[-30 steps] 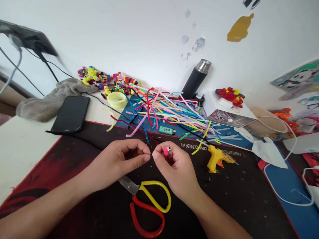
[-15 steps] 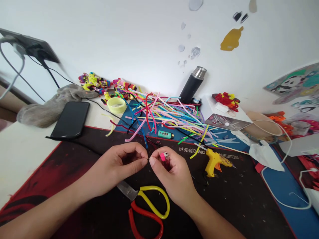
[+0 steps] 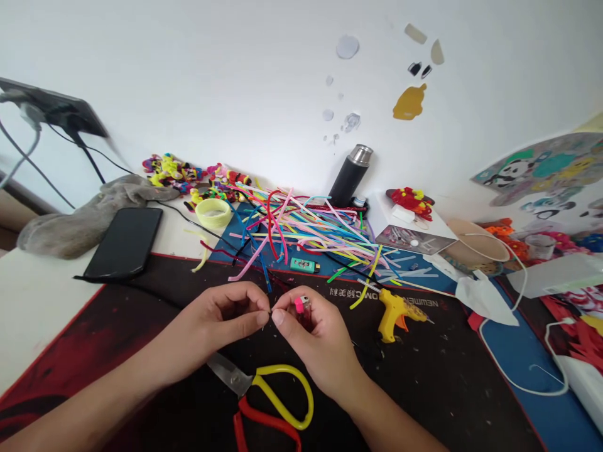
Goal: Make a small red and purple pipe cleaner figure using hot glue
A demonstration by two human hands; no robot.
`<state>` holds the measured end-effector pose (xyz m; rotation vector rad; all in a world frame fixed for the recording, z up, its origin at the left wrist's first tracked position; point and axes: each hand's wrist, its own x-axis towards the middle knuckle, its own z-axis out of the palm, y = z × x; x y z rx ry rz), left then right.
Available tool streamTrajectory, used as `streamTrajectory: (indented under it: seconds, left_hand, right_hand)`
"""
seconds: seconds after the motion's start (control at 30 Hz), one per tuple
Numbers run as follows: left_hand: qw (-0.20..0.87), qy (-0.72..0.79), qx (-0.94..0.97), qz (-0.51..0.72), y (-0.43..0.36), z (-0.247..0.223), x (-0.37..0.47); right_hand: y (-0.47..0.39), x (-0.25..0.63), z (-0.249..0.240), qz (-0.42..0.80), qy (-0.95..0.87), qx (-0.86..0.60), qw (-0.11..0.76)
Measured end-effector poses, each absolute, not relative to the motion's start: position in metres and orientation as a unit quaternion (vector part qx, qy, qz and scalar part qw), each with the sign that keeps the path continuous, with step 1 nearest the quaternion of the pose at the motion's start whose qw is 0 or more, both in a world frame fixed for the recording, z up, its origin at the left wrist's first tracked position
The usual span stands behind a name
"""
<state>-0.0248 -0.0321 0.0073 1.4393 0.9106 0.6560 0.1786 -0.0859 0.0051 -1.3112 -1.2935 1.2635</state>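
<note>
My left hand pinches thumb and forefinger together at the middle of the dark mat. Its fingertips almost touch those of my right hand, and whatever lies between them is too small to make out. A pink-topped lighter rests in the curled fingers of my right hand. Below the hands lie scissors with one yellow and one red handle, their blades partly under my left hand. A yellow glue gun lies to the right.
Colourful pipe cleaners are heaped behind the hands, near a green lighter and a black flask. On the left are a phone, yellow tape and a grey cloth. A white box stands at the back right.
The whole view has shifted, so the scene sits lower and further left. Both hands keep nearly the same pinching pose, fingertips close together.
</note>
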Motion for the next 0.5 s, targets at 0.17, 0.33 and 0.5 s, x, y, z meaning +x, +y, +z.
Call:
streamTrajectory:
  seconds: [0.17,0.33,0.5]
  left_hand:
    - [0.632,0.392,0.602,0.292,-0.0332,0.0049,-0.024]
    - [0.684,0.385,0.554,0.279,-0.0363,-0.0001,-0.0239]
    - [0.76,0.388,0.467,0.233,-0.0373,-0.0014,-0.0238]
  right_hand:
    - [-0.0856,0.1767,0.0049,0.527,-0.515,-0.519,0.434]
    - [-0.0864,0.1767,0.0057,0.537,-0.506,-0.514,0.437]
    - [-0.0873,0.1766,0.0058,0.514,-0.533,-0.5,0.449]
